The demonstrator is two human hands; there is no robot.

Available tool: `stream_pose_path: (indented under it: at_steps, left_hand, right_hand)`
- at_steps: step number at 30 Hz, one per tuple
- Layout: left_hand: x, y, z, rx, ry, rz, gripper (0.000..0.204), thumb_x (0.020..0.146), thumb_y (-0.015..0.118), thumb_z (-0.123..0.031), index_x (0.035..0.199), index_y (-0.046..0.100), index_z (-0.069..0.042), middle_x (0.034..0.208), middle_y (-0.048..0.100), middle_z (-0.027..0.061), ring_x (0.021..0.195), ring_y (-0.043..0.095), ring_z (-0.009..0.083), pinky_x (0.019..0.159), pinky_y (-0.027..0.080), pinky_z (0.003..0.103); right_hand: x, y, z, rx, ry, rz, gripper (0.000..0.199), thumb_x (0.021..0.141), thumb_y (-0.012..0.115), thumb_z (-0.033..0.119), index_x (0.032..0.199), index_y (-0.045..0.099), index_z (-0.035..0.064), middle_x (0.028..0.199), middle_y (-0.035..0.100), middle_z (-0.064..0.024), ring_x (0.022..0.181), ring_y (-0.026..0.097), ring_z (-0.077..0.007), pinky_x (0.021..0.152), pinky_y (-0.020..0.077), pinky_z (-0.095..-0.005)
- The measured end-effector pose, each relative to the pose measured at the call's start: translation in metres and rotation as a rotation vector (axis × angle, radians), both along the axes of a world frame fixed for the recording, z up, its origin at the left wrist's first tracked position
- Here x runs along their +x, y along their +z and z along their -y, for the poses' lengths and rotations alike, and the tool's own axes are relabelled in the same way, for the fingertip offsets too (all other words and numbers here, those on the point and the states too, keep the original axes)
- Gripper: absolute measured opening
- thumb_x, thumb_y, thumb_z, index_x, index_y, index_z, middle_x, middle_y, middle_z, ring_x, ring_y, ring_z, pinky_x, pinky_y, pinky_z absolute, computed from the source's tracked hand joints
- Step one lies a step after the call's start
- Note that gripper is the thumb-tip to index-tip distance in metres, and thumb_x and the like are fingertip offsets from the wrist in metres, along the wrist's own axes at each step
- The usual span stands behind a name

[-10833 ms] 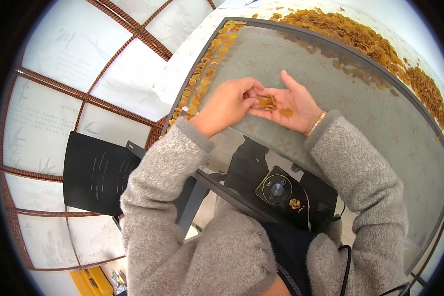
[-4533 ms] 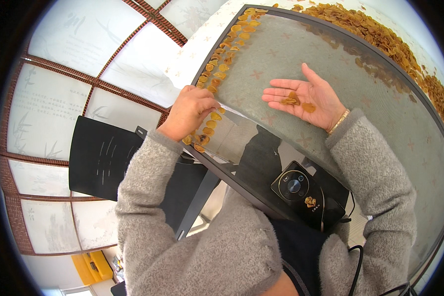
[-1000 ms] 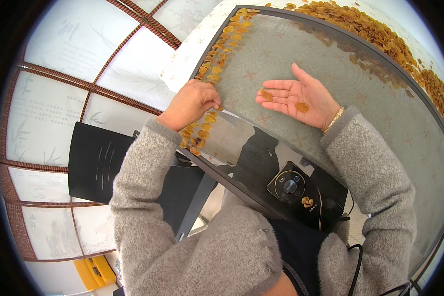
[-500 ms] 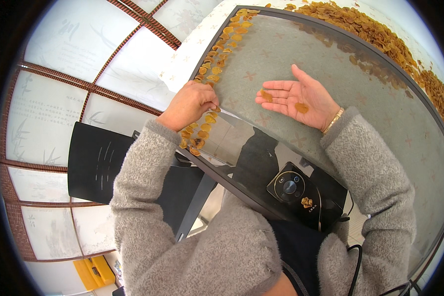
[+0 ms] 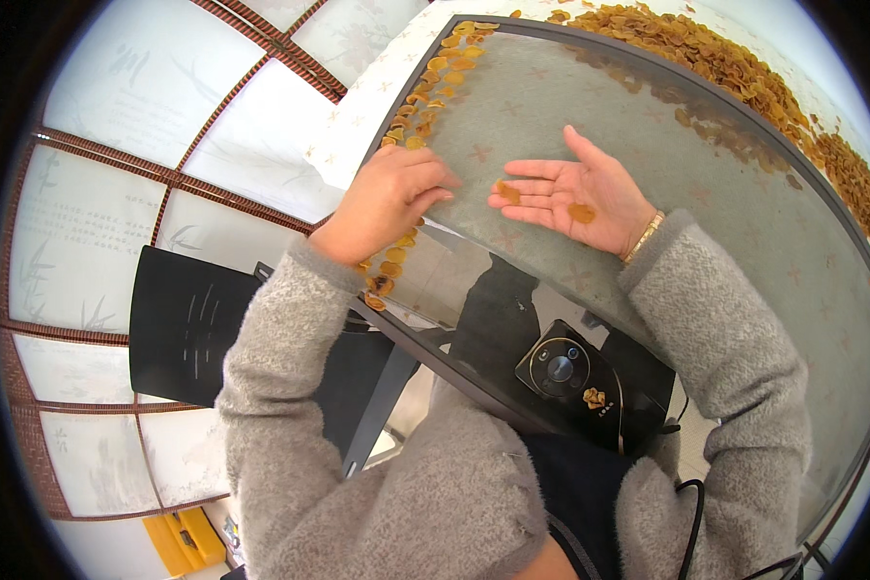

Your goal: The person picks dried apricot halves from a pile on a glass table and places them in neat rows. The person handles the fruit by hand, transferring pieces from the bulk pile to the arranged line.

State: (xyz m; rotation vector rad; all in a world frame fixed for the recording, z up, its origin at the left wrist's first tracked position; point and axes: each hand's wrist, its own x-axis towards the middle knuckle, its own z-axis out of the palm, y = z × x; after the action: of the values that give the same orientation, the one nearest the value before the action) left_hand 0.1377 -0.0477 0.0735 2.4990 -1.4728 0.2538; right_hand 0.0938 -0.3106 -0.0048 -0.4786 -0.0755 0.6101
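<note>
Loosely parted, thumb and forefinger of the left hand (image 5: 387, 200) have nothing I can make out between them, and they point toward the right hand (image 5: 604, 188), which lies palm up and unfolded. Two amber dried slices rest on that right hand: the finger slice (image 5: 507, 191) near its fingertips, the palm slice (image 5: 582, 213) farther back in the hollow. From the left fingertips, the finger slice sits across a small gap to the right, nearly level with them, the closer of the pair; it looks slightly long, slanting down toward the palm, while the palm slice seems too round to have a clear axis. Both hands are over the left half of a dark-framed, see-through panel (image 5: 551, 116). Along the panel's left edge runs a narrow band of laid slices (image 5: 437, 64), from the far left corner down toward the near one, its middle stretch hidden by the left hand. Beyond the far edge, a large heap (image 5: 701, 60) of similar slices spreads over a patterned cloth (image 5: 356, 111).
</note>
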Motion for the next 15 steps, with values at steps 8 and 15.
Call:
stream_pose_path:
  at_steps: [8, 15]
  left_hand:
    - [-0.008, -0.002, 0.043, 0.027, -0.103, -0.056, 0.018, 0.081, 0.071, -0.006, 0.099, 0.07, -0.011, 0.095, 0.066, 0.002, 0.093, 0.062, 0.0241, 0.084, 0.043, 0.038]
    - [-0.002, -0.005, 0.044, 0.042, -0.145, -0.074, 0.013, 0.081, 0.07, -0.006, 0.094, 0.07, -0.01, 0.093, 0.067, 0.0013, 0.092, 0.062, 0.0228, 0.084, 0.043, 0.037]
  right_hand:
    - [0.002, -0.005, 0.0, 0.02, 0.023, 0.002, 0.085, 0.104, 0.026, 0.056, 0.146, 0.018, -0.0168, 0.144, 0.03, -0.0416, 0.135, 0.039, -0.0495, 0.114, 0.0372, -0.05]
    - [0.003, -0.005, 0.0, 0.041, 0.065, -0.004, 0.087, 0.103, 0.026, 0.058, 0.147, 0.015, -0.0163, 0.143, 0.03, -0.0412, 0.135, 0.039, -0.0493, 0.114, 0.0374, -0.05]
